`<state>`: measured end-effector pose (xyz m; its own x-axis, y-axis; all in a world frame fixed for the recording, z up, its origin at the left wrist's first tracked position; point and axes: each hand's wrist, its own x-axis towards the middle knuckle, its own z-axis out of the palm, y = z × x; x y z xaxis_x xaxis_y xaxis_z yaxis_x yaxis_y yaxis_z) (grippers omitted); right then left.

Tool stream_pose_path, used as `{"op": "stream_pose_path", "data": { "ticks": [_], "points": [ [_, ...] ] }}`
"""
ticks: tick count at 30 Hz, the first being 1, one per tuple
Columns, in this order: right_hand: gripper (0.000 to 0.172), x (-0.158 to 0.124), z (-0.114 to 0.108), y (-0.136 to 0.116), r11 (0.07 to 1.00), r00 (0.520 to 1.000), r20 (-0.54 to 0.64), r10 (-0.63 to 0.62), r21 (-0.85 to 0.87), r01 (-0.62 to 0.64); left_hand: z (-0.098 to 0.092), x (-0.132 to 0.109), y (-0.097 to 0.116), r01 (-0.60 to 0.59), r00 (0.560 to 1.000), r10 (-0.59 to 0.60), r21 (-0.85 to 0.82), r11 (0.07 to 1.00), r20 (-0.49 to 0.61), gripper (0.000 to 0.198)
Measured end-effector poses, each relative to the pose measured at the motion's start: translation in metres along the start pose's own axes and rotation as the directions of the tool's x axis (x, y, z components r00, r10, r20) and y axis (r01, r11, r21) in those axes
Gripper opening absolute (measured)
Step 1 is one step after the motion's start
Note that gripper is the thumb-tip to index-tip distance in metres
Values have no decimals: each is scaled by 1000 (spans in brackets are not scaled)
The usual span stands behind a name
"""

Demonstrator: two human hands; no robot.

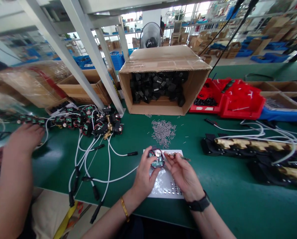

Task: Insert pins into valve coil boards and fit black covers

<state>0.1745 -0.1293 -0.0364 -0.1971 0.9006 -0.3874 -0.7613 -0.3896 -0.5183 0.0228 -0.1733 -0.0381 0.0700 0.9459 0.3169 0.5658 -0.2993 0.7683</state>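
Note:
My left hand [146,171] is closed around a small round housing with a green circuit board [157,162] and a white disc on it. A white cable [113,181] runs left from near this hand. My right hand [185,176] pinches a pair of thin metal tweezers [182,157], their tip close to the right side of the housing. Beneath both hands lies a white sheet [160,189] with several small round silver dots near its lower right. Just beyond the sheet is a pile of small metal screws or pins [163,131].
A cardboard box [160,109] of black parts stands at the back, beside red bins [243,113]. Black units with brass fittings [250,145] lie right. Wired circuit-board assemblies [89,121] and cables lie left, by a metal post [89,49]. Another person's arm [16,166] reaches in left.

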Motion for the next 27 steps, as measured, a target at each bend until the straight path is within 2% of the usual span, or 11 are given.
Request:
{"op": "stream_pose_path", "data": {
  "ticks": [8,11,14,16,18,21,27],
  "points": [
    [14,-2,2,-1,999,1000,-2,0,36,0,-7,5,1,-106,987,96,77,991,128,37],
    [13,-4,2,-2,999,1000,30,-4,35,3,-6,5,-3,-124,985,118,44,991,122,38],
    [12,-8,2,-5,1000,998,58,-7,9,6,-5,6,-8,2,1000,-3,-62,998,-5,63],
    [12,-10,3,-8,999,997,73,-10,-40,13,-7,10,-11,114,992,-119,-130,985,-31,79],
    [13,-12,5,-11,995,996,92,-21,-97,30,-11,14,-11,184,983,-182,-164,969,24,76],
    [16,-14,8,-14,985,994,95,-45,-163,61,-16,20,-7,223,973,-205,-206,953,103,70],
    [19,-22,8,-13,971,997,28,-76,-227,81,-15,16,3,230,971,-205,-252,940,120,68]
  ]
}}
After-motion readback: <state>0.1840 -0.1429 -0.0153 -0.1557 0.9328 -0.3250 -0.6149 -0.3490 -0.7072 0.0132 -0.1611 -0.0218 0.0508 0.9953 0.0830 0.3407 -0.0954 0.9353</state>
